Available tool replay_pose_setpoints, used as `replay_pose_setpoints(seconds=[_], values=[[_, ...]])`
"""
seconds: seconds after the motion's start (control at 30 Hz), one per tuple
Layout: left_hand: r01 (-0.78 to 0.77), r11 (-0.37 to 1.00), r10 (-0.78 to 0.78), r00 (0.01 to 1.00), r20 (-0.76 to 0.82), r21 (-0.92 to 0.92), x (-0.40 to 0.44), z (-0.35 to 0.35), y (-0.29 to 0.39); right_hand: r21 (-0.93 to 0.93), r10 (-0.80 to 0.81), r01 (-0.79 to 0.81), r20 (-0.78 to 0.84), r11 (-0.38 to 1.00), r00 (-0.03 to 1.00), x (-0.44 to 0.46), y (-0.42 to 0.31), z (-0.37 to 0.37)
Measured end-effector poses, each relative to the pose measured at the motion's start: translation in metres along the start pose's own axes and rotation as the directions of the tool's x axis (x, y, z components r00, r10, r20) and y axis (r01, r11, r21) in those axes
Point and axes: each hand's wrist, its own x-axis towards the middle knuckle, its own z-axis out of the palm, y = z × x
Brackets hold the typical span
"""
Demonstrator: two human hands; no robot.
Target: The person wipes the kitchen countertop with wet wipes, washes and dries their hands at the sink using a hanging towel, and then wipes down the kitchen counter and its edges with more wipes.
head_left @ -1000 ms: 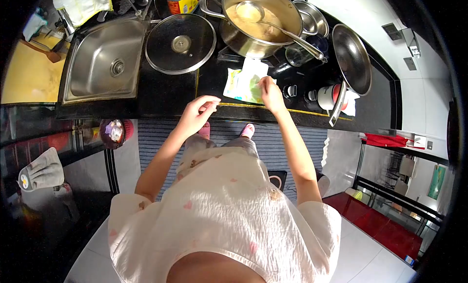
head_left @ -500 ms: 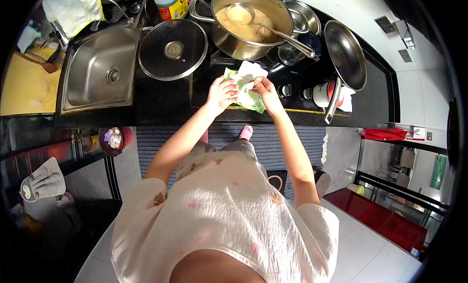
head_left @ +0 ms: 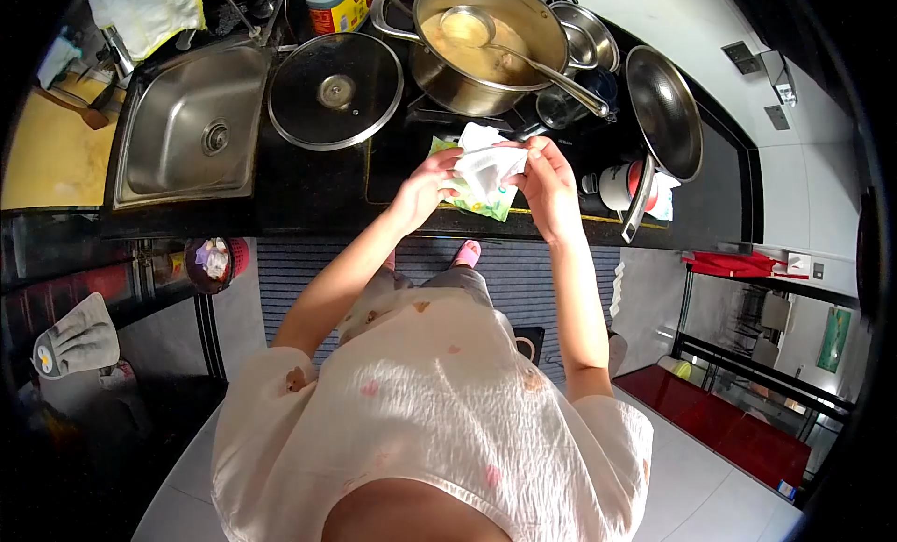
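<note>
Between my hands a white tissue [head_left: 491, 171] is spread out above a green and white soft pack [head_left: 497, 206]. My right hand [head_left: 551, 185] pinches the upper right corner of the tissue between thumb and fingers. Closed on its left edge is my left hand [head_left: 425, 189], with part of its fingers hidden. The pack lies near the front of the black cooktop, partly covered by the tissue and hands. Just behind it, more white paper [head_left: 478, 134] sticks up.
A large steel pot [head_left: 472, 93] of broth stands behind my hands, a ladle [head_left: 561, 81] resting in it. To the left are a glass lid [head_left: 322, 107] and a sink [head_left: 187, 178]. A frying pan [head_left: 665, 112] and a white and red container [head_left: 617, 189] sit at the right.
My right hand has moved right and slightly up, drawing the white tissue out wider. The tissue now covers more of the green pack. My left hand remains near its earlier place.
</note>
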Motion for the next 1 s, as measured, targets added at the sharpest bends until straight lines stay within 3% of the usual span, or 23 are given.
replay_pose_setpoints(seconds=[0.07, 0.1, 0.2, 0.3, 0.4, 0.43, 0.47, 0.53, 0.6, 0.67, 0.73, 0.87, 1.0], values=[[-0.053, 0.991, 0.041, 0.994, 0.096, 0.125, -0.01, 0.02, 0.011, 0.041, 0.004, -0.004, -0.01, 0.999, 1.0, -0.003, 0.0, 0.007], [0.028, 0.989, -0.042, 0.995, 0.095, 0.143, -0.013, 0.022, 0.013, 0.069, -0.003, 0.004, -0.011, 0.998, 1.0, -0.004, 0.002, 0.01], [0.093, 0.989, -0.078, 0.989, -0.129, 0.115, -0.022, 0.036, 0.019, 0.118, -0.011, 0.01, 0.013, 0.993, 1.0, -0.008, 0.004, 0.021], [0.05, 0.996, -0.039, 0.986, -0.159, 0.068, -0.029, 0.031, 0.029, 0.071, 0.004, -0.004, 0.006, 0.997, 1.0, -0.012, 0.003, 0.025], [-0.073, 0.997, 0.08, 0.953, -0.292, 0.034, -0.041, 0.029, 0.049, 0.105, 0.017, -0.013, -0.039, 0.994, 0.999, -0.017, 0.009, 0.028], [-0.116, 0.989, 0.14, 0.922, -0.36, 0.086, -0.045, 0.024, 0.051, 0.174, 0.069, -0.057, -0.061, 0.983, 0.996, -0.019, 0.011, 0.032], [-0.066, 0.987, 0.123, 0.89, -0.438, 0.144, -0.049, 0.021, 0.059, 0.214, 0.084, -0.076, -0.029, 0.974, 0.996, -0.022, 0.015, 0.033], [-0.068, 0.969, 0.157, 0.91, -0.384, 0.236, -0.049, -0.002, 0.064, 0.29, 0.113, -0.118, 0.034, 0.95, 0.993, -0.025, 0.027, 0.032], [-0.114, 0.987, 0.15, 0.896, -0.418, 0.111, -0.054, -0.005, 0.067, 0.438, 0.123, -0.18, 0.157, 0.881, 0.98, -0.027, 0.039, 0.035], [-0.135, 0.991, 0.129, 0.896, -0.426, 0.017, -0.064, 0.001, 0.078, 0.494, 0.147, -0.156, 0.058, 0.855, 0.987, -0.029, 0.051, 0.046], [-0.133, 0.99, 0.104, 0.906, -0.41, -0.042, -0.076, 0.001, 0.089, 0.584, 0.249, -0.27, 0.117, 0.766, 0.961, -0.03, 0.057, 0.057], [-0.107, 0.993, 0.085, 0.922, -0.377, -0.039, -0.095, -0.009, 0.104, 0.367, 0.444, -0.499, 0.228, 0.786, 0.867, -0.025, 0.092, 0.049], [-0.141, 0.972, 0.212, 0.867, -0.452, 0.186, -0.108, -0.004, 0.104, 0.341, 0.542, -0.608, 0.276, 0.717, 0.794, -0.02, 0.106, 0.06]])
